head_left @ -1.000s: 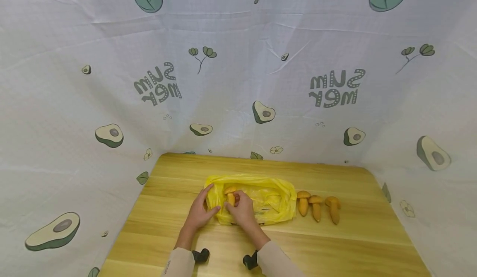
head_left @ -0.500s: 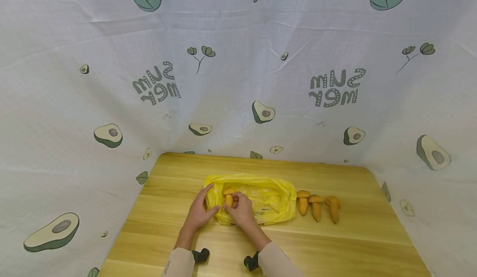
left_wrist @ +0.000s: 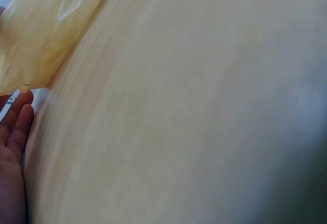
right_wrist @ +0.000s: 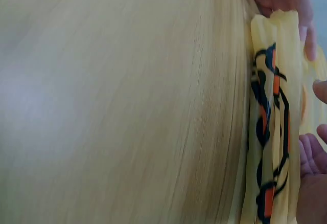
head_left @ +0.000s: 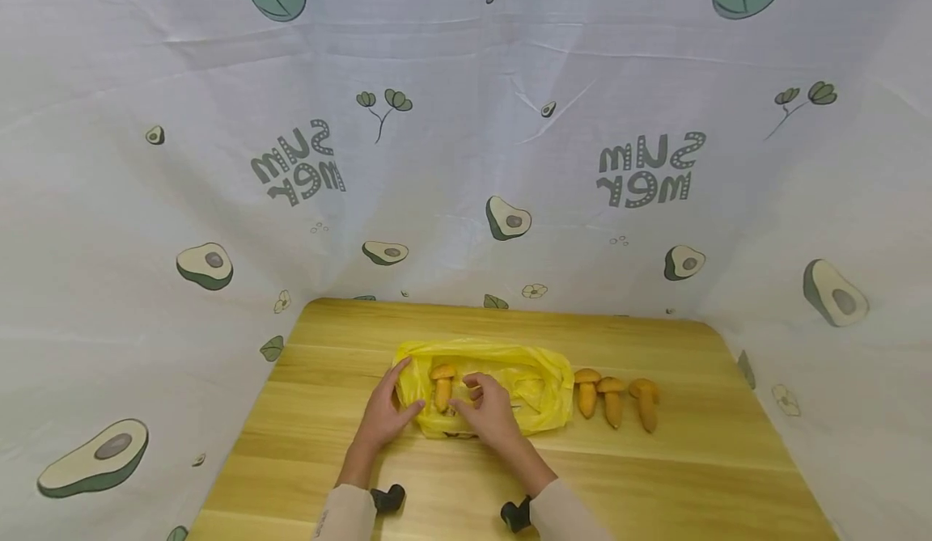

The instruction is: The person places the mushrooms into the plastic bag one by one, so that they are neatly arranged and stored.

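On the table stands a yellow plastic bag (head_left: 535, 418), its mouth spread wide and facing up. My left hand (head_left: 386, 412) holds the bag's left end, thumb over the rim. In the left wrist view, two fingers (left_wrist: 20, 127) extend below the yellow plastic. Inside the bag, at its left end, lies an orange-yellow mushroom (head_left: 442, 387), cap away from me. Just right of it, over the bag's opening, is my right hand (head_left: 491, 412), fingers loosely bent and holding nothing. The right wrist view shows the bag's near side (right_wrist: 271, 121) with black and orange print.
Several mushrooms are in view; three, including a mushroom (head_left: 646, 403) farthest right, lie in a row right of the bag. A printed white cloth (head_left: 451, 161) hangs behind the wooden table (head_left: 349, 327). Dark devices (head_left: 388, 498) sit at both wrists.
My right hand has let go of the mushroom inside the bag and moved slightly right, its fingers parting. The mushroom has shifted a little left. My left hand keeps its place at the bag.
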`<action>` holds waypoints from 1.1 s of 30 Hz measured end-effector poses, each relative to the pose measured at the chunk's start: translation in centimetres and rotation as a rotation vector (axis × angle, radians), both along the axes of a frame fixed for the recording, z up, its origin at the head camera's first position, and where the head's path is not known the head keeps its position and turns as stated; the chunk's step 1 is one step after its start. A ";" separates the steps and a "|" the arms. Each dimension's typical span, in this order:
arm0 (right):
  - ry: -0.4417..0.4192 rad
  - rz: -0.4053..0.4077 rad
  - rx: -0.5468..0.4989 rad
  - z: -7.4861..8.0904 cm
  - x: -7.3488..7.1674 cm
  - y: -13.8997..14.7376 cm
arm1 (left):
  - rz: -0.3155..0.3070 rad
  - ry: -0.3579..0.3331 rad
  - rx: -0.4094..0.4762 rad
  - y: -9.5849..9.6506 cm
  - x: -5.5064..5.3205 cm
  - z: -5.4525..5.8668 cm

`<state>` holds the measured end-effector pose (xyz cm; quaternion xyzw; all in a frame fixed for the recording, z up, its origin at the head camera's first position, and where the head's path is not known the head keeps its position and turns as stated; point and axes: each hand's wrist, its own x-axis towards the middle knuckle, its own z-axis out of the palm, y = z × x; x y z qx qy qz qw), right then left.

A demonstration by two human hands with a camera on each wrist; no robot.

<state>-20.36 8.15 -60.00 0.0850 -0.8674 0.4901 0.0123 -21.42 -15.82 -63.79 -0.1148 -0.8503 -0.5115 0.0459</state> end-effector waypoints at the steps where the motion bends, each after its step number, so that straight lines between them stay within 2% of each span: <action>1: 0.004 -0.002 -0.002 0.1 0.1 0.5 | -0.002 -0.001 0.002 0.0 0.0 0.0; 8: 0.009 -0.057 -0.006 0.7 0.8 3.9 | -0.005 -0.001 -0.003 -0.1 -0.1 -0.4; 18: 0.093 -0.128 0.031 1.7 1.4 9.3 | 0.003 -0.009 -0.001 -0.2 -0.1 -0.4; 29: 0.197 -0.217 0.120 1.7 2.5 15.3 | -0.008 0.009 0.009 -0.4 -0.1 -0.7; 33: 0.186 -0.232 0.122 1.5 3.1 17.2 | -0.007 0.015 0.009 -0.4 -0.1 -0.7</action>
